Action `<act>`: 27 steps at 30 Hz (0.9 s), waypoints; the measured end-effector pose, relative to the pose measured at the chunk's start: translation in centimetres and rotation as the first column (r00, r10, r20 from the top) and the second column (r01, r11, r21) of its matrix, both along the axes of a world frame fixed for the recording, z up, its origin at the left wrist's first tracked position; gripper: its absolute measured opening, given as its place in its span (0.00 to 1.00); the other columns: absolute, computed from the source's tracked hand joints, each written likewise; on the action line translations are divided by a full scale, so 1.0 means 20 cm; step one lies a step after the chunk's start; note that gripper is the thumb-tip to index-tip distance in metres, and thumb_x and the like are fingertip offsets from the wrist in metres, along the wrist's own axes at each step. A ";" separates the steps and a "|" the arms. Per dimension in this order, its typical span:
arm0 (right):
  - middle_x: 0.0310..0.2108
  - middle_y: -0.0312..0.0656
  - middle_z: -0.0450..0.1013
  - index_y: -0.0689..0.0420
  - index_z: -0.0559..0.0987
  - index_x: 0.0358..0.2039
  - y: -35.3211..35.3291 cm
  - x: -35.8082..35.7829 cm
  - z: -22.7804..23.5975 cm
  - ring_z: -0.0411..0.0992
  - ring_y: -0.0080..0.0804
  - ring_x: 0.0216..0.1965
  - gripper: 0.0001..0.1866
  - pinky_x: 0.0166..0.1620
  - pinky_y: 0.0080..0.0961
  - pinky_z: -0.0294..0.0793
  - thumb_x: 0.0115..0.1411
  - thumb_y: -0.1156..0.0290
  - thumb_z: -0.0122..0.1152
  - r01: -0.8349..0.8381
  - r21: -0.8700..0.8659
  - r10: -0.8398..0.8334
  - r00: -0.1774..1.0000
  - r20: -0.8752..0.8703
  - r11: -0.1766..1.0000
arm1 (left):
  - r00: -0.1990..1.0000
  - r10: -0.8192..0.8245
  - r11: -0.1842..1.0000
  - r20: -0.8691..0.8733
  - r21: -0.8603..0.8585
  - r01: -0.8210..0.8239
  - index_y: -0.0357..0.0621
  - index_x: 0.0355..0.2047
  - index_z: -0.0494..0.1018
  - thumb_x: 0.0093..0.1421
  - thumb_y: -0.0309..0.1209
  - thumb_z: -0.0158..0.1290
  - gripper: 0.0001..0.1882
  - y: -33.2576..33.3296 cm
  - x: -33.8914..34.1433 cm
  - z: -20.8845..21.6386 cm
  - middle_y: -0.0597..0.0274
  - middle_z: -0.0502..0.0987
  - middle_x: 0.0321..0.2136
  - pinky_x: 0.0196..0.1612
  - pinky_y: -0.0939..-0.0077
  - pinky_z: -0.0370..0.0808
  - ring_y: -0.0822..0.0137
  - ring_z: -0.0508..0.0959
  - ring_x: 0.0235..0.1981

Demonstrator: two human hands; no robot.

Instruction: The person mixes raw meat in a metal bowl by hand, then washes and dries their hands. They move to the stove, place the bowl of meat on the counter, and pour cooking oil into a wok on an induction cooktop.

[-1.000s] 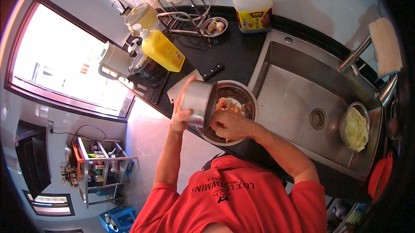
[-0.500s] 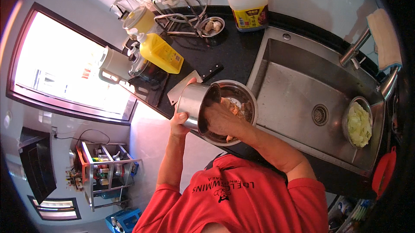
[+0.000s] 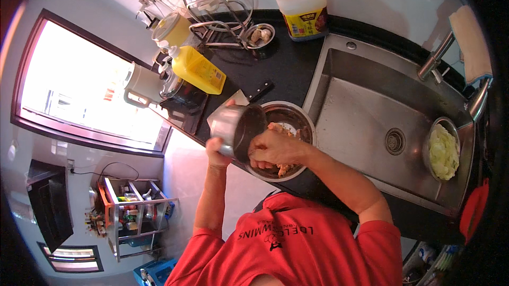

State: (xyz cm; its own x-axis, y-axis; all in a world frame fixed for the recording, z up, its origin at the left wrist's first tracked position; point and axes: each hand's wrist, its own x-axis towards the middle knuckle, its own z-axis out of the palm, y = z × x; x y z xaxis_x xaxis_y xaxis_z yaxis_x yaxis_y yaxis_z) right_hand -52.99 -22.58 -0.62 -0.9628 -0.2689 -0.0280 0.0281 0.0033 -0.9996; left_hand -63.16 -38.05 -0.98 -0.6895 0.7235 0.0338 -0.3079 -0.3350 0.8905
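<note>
My left hand point(image 3: 216, 149) grips a deep stainless steel pot point(image 3: 228, 127) from its left side. The pot is tipped, its mouth facing right over a wide metal bowl point(image 3: 309, 119). Pinkish, reddish pieces that look like raw meat point(image 3: 287, 169) lie in this bowl. My right hand point(image 3: 277, 148) is at the pot's mouth above the bowl, fingers curled inward; whatever they hold is hidden. Behind the pot, a cleaver point(image 3: 260, 90) with a black handle lies on the counter, its blade partly covered.
A steel sink point(image 3: 360, 121) is at the right, with a bowl of cut pale green vegetable point(image 3: 443, 150) inside. On the dark counter stand a yellow bottle point(image 3: 199, 69), a large plastic jug point(image 3: 302, 10), a lid rack point(image 3: 222, 23) and a small dish point(image 3: 261, 35).
My right hand has drawn back from inside the pot to its mouth, fingers curled. The pot has shifted and turned slightly in my left hand.
</note>
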 end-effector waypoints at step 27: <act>0.45 0.61 0.65 0.66 0.68 0.47 -0.28 -0.15 0.00 0.63 0.59 0.49 0.26 0.54 0.42 0.62 0.43 0.82 0.49 0.247 0.368 0.007 0.823 -0.568 0.897 | 0.989 0.138 0.990 0.060 0.023 -0.140 0.36 0.57 0.60 0.61 0.54 0.39 0.35 0.03 0.03 -0.20 0.53 0.63 0.57 0.59 0.63 0.61 0.60 0.66 0.55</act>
